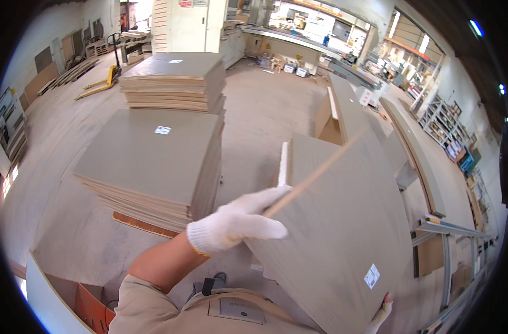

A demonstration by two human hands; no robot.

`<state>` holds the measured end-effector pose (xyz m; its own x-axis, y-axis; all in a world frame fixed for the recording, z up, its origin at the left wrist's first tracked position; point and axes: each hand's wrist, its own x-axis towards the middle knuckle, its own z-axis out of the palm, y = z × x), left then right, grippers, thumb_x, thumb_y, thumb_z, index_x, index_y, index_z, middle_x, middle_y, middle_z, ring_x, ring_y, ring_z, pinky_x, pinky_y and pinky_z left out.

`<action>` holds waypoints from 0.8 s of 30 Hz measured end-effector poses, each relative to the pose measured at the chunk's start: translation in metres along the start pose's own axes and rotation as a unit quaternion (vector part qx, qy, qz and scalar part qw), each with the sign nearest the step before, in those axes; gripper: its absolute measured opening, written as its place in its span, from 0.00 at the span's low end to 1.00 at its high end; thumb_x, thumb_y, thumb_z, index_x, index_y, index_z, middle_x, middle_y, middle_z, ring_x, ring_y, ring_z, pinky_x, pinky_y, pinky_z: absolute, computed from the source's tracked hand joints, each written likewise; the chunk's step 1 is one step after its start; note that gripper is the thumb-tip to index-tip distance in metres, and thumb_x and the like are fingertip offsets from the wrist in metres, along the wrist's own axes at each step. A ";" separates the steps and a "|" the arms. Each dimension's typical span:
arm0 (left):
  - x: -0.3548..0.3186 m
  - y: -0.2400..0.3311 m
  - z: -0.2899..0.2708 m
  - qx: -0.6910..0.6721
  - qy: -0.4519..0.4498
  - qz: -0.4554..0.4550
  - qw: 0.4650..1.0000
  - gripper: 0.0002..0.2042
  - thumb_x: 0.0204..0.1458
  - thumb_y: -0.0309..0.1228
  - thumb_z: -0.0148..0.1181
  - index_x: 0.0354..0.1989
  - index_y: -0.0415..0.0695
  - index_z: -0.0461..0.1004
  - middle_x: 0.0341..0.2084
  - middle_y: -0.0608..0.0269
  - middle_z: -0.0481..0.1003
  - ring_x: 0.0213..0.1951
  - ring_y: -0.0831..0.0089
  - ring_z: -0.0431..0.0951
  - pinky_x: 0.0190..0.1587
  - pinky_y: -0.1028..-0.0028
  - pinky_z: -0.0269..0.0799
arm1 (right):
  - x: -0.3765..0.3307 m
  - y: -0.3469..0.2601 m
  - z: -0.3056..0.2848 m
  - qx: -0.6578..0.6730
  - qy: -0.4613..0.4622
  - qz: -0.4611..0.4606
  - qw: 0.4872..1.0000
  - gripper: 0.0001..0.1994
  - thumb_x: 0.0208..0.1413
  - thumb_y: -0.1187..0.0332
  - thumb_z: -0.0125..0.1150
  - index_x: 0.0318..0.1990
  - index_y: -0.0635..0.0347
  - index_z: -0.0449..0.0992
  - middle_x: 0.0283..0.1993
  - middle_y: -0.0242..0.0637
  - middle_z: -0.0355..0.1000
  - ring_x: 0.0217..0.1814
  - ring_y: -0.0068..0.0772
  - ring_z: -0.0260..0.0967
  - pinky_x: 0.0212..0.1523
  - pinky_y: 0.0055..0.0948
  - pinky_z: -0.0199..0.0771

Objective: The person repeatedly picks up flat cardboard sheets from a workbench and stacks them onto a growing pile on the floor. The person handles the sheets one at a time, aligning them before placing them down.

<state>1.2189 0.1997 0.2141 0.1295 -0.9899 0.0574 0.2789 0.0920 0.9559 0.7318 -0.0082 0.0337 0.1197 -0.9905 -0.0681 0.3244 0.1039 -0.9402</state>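
A large grey-brown flat panel (332, 239) is tilted in front of me, a white label near its lower right corner. My left hand (237, 222), in a white knit glove, is closed on the panel's left corner, with fingers and thumb on either side of the edge. At the lower right, my right hand (381, 318) grips the panel's near right edge; a fingertip shows and most of this hand is hidden. Left of the panel stands a stack of similar panels (154, 150), its top sheet labelled. Behind it rises a taller stack (170, 64).
A yellow pallet jack (101, 84) stands at the far left. Beyond the held panel are more boards (343, 108) and a long narrow board (412, 150). A metal frame (449, 231) stands at the right, and an orange-and-white box-like unit (90, 306) at the lower left.
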 end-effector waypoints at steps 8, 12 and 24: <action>-0.119 0.026 -0.089 -0.175 0.242 0.125 0.946 0.32 0.55 0.32 0.63 0.68 0.30 0.70 0.62 0.47 0.76 0.60 0.61 0.79 0.67 0.65 0.70 | 0.058 -0.020 0.213 0.092 -0.193 0.073 0.974 0.27 0.66 0.53 0.58 0.64 0.64 0.74 0.57 0.45 0.78 0.58 0.43 0.77 0.57 0.41 0.80; -0.165 0.018 -0.132 -0.075 0.457 0.244 0.852 0.19 0.52 0.27 0.59 0.52 0.33 0.80 0.50 0.52 0.81 0.49 0.60 0.83 0.58 0.63 0.77 | 0.064 -0.025 0.322 0.107 -0.298 0.179 0.931 0.30 0.63 0.47 0.59 0.62 0.62 0.76 0.57 0.44 0.79 0.55 0.42 0.78 0.55 0.39 0.80; -0.179 0.193 -0.356 -0.107 0.493 0.222 0.834 0.14 0.52 0.39 0.68 0.43 0.46 0.80 0.40 0.60 0.81 0.45 0.63 0.82 0.49 0.61 0.80 | 0.091 0.010 0.681 0.026 -0.348 0.061 0.935 0.18 0.62 0.52 0.64 0.52 0.53 0.79 0.46 0.39 0.80 0.45 0.37 0.80 0.48 0.40 0.83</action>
<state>1.5888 0.4334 0.2859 0.9558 -0.2930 0.0258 0.1456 0.5476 0.8240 1.3846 -0.0362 0.2456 0.7352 -0.6735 0.0767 0.3116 0.2354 -0.9206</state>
